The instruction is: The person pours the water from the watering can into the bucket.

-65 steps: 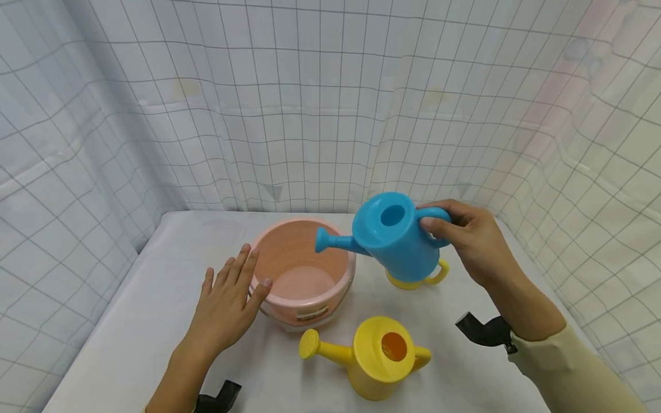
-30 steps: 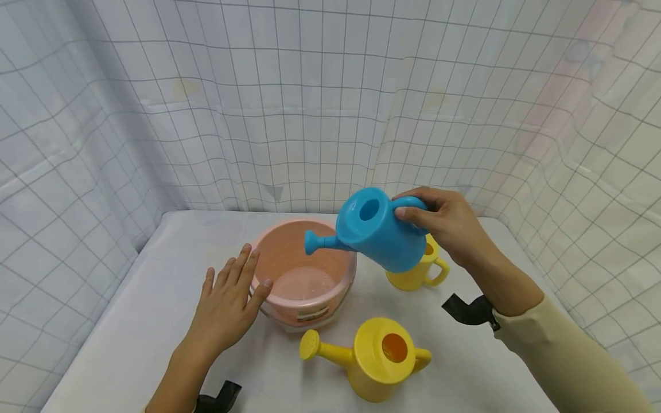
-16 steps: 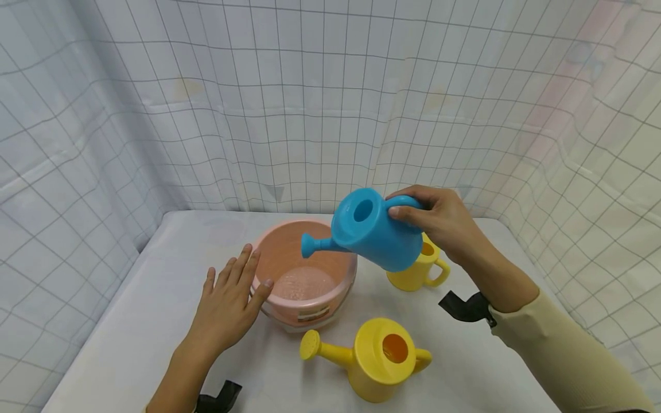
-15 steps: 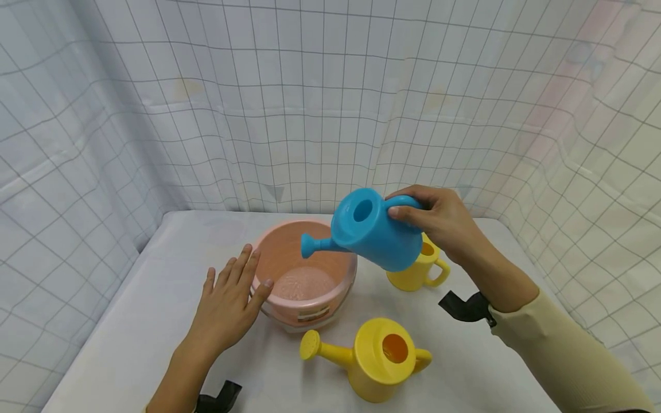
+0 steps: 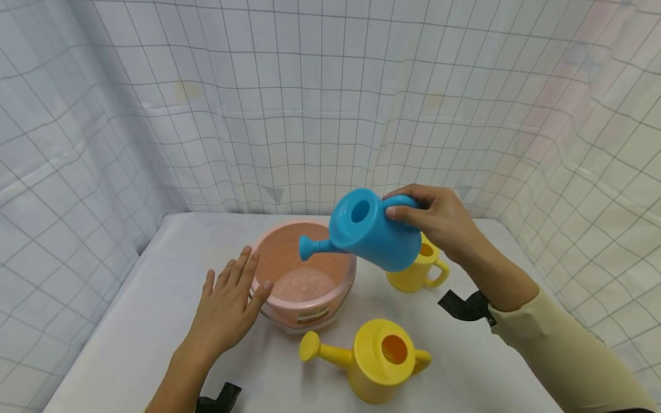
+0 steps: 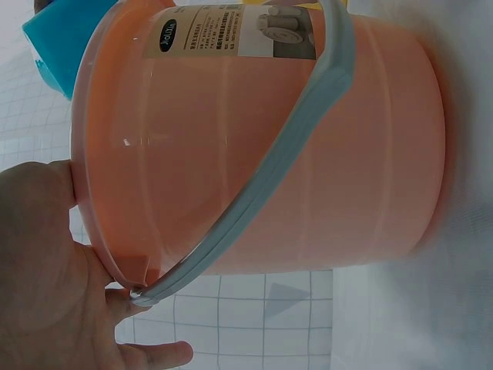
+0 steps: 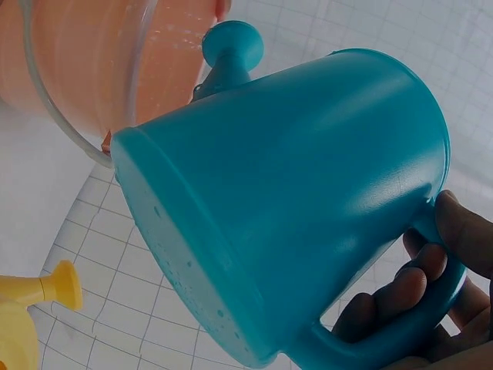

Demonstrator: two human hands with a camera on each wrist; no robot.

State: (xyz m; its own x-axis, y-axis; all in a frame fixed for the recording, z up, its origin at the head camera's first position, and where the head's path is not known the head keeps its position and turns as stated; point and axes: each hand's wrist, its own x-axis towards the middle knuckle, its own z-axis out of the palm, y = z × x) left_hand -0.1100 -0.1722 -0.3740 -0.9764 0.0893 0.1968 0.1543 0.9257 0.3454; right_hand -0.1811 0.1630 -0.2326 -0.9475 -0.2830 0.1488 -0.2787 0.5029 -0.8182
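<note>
My right hand (image 5: pixel 439 221) grips the handle of a blue watering can (image 5: pixel 379 238), which is tilted with its spout down over a pink bucket (image 5: pixel 315 307). Specks like drops show by the spout against the bucket in the right wrist view, and the bucket's bottom looks rippled. Droplets cling to the can's base (image 7: pixel 181 258). With fingers spread, my left hand (image 5: pixel 224 304) rests at the bucket's left rim. The left wrist view shows the bucket's grey handle (image 6: pixel 262 181) hanging down its side and a paper label (image 6: pixel 223 31).
A yellow watering can (image 5: pixel 379 361) stands in front, its spout pointing left. Behind the blue can is another yellow vessel with a handle (image 5: pixel 413 275), partly hidden. The white table (image 5: pixel 175 258) is enclosed by checked curtains (image 5: pixel 320 115).
My right hand has carried the blue watering can left and tipped it further over the bucket. Ripples have appeared in the bucket. The left hand has stayed put.
</note>
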